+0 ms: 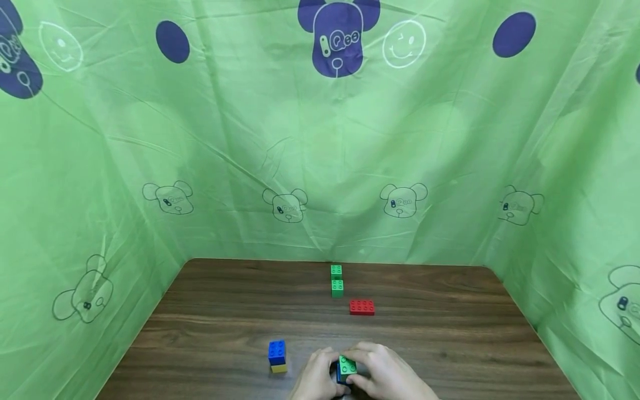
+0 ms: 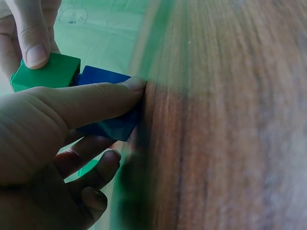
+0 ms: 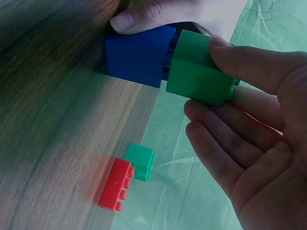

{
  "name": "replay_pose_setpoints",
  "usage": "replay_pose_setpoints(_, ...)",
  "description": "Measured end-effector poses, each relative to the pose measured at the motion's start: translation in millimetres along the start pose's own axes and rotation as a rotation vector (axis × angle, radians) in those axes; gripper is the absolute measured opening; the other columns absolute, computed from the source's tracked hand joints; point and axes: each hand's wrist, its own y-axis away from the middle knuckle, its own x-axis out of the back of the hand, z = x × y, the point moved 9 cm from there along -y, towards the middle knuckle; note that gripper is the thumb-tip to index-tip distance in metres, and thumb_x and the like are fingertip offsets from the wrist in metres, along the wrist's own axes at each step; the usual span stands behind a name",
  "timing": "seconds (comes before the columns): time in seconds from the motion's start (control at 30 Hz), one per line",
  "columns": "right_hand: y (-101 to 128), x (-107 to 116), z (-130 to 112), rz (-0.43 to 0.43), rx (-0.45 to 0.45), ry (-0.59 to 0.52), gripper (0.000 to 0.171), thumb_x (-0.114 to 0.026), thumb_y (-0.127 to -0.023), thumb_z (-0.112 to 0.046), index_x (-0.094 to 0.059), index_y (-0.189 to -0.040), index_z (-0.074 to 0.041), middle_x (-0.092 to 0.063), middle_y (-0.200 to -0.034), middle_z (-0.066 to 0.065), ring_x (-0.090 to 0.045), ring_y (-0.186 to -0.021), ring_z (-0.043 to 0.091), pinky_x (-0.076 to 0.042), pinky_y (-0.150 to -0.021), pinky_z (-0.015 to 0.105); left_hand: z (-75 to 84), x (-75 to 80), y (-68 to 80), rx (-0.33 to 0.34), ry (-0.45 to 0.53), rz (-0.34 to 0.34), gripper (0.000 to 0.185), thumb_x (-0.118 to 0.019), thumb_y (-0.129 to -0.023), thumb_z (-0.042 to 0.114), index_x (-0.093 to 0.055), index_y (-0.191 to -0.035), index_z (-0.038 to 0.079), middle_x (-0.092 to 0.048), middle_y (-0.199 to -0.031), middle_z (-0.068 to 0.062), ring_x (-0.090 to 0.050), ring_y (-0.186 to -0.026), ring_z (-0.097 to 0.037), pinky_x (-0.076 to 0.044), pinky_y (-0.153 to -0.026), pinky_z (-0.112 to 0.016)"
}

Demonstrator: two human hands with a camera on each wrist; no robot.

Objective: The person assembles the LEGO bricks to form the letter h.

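Note:
Near the front edge of the head view, my left hand (image 1: pixel 316 375) grips a blue toy building block (image 3: pixel 139 57) that stands on the table. Thumb and fingers of my right hand (image 1: pixel 384 371) pinch a green building block (image 1: pixel 348 365) right above it. The right wrist view shows a narrow gap between the two blocks, with the blue block's studs visible in it. The green block's own studs face up. A blue block (image 1: pixel 277 351) on top of a yellow block (image 1: pixel 279 368) stands to the left of my left hand.
Farther back on the brown wooden table (image 1: pixel 225 300) lies a red block (image 1: pixel 362 307) with two rows of studs. Two green blocks (image 1: pixel 337 288) stand behind it, one farther back than the other. A green patterned curtain (image 1: pixel 320 139) encloses the table's back and sides.

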Motion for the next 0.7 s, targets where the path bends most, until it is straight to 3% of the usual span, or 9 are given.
replay_pose_setpoints(0.37,-0.8,-0.6,-1.3,0.007,-0.003,0.015,0.025,-0.070,-0.084,-0.023,-0.068,-0.108,-0.014,-0.063,-0.096,-0.009,-0.055,-0.080,-0.005,-0.043,-0.064,0.007,1.6,1.6,1.6,0.005,0.000,0.014,0.038,-0.088,-0.059,0.022,-0.069,-0.090,0.031,-0.052,-0.078,0.019,-0.046,-0.075,-0.001,-0.039,-0.063,-0.023)
replay_pose_setpoints(0.7,-4.6,-0.6,-0.9,-0.026,-0.034,0.038,0.028,-0.073,-0.081,-0.024,-0.068,-0.107,-0.015,-0.064,-0.093,-0.009,-0.056,-0.079,-0.004,-0.042,-0.061,0.008,5.9,5.5,2.9,-0.050,-0.034,0.073,0.035,-0.088,-0.057,0.022,-0.068,-0.084,0.029,-0.052,-0.075,0.019,-0.047,-0.074,0.000,-0.039,-0.061,-0.021)
